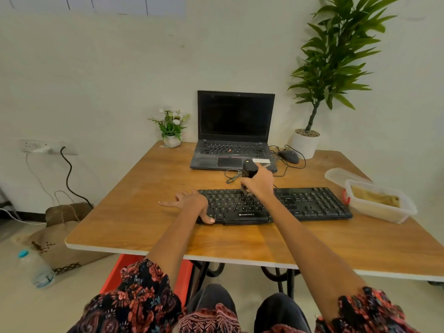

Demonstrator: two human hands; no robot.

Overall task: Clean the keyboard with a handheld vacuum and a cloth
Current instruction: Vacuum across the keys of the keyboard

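Observation:
A black keyboard (312, 204) lies across the middle of the wooden table (144, 217). My right hand (260, 182) grips a small black handheld vacuum (248, 168), held upright with its nozzle down on the keys near the keyboard's middle. My left hand (192, 204) lies flat with straight fingers on the keyboard's left end, thumb at its front edge. A yellowish cloth (374, 198) sits inside a clear plastic box (384, 212) at the keyboard's right.
An open black laptop (234, 131) stands behind the keyboard, with a mouse (288, 156) and cables to its right. A box lid (341, 175), a large potted plant (306, 143) and a small flower pot (171, 140) line the far edge. A bag and bottle lie on the floor left.

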